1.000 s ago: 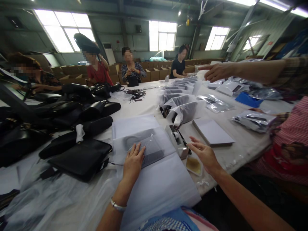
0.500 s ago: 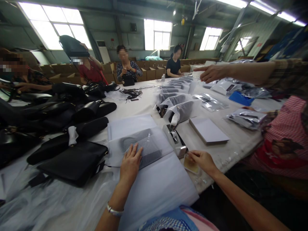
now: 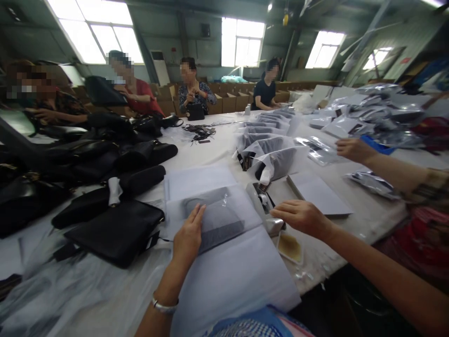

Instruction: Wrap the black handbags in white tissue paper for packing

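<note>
A black handbag [image 3: 217, 217] lies flat under translucent white tissue paper [image 3: 235, 271] in front of me. My left hand [image 3: 189, 231] rests on the wrapped bag, fingers stretched out and nothing gripped. To the right, my right hand [image 3: 303, 217] is at the tape dispenser [image 3: 268, 213], thumb and fingers pinched together over its near end. Whatever sits between those fingertips is too small to make out. Just below that hand is a shallow white dish [image 3: 290, 247] with a yellowish-brown pad. An unwrapped black handbag [image 3: 117, 234] lies to the left of the tissue.
Black bags [image 3: 80, 159] are heaped on the left. Several tissue-wrapped bags [image 3: 280, 161] stand in a row beyond the dispenser. A white stack of sheets [image 3: 321, 194] lies right of it. A co-worker's hand [image 3: 356, 150] reaches in from the right; several people work across the table.
My right hand has lifted from beside the dish to the dispenser's end, uncovering the dish. My left hand stays on the wrapped bag. The co-worker's pointing hand has lowered toward the clear plastic bags.
</note>
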### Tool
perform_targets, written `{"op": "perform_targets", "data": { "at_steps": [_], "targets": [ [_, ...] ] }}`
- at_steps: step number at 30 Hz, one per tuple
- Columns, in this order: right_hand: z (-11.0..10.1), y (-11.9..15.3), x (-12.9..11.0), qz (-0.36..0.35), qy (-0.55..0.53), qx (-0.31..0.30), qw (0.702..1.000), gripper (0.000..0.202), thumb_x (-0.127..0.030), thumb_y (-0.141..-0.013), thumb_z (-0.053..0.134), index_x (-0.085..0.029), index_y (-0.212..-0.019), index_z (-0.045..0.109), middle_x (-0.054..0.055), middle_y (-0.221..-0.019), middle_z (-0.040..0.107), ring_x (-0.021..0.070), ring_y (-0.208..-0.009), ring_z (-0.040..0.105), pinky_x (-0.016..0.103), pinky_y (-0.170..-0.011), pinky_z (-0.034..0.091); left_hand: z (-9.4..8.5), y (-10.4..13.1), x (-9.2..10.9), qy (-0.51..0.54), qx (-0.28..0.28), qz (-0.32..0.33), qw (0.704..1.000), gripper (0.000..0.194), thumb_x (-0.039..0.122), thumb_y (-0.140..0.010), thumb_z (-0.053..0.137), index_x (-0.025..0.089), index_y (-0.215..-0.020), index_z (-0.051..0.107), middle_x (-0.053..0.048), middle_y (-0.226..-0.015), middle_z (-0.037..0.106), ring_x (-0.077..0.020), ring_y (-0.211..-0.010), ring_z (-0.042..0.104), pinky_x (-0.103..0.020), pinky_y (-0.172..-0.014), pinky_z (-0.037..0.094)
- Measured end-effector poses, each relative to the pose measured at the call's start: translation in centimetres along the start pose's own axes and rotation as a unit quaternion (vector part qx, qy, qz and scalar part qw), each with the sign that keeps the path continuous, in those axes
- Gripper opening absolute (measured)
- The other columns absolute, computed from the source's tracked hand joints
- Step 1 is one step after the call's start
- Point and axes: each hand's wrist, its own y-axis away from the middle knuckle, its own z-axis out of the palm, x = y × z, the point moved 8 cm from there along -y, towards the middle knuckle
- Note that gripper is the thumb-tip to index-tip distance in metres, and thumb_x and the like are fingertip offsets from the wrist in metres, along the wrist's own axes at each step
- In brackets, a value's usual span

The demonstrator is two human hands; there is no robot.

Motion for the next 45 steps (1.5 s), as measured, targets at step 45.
{"op": "perform_targets", "data": {
  "at_steps": [45],
  "targets": [
    [10.5, -18.2, -2.7, -0.026, -0.05, 0.027, 0.998, 0.023, -0.026, -0.087, 0.052, -0.028, -0.1, 0.072, 0.004, -0.097, 0.076, 0.0239, -0.083, 0.073, 0.031, -0.072, 0.057, 2.8, -1.5, -5.1, 0.117, -0.007, -0.074, 0.99, 0.085, 0.007, -0.067, 0.056, 0.019, -0.149, 0.04, -0.008, -0.153, 0.041, -0.0281, -0.14, 0.041, -0.039, -0.115, 0.037]
  ]
}}
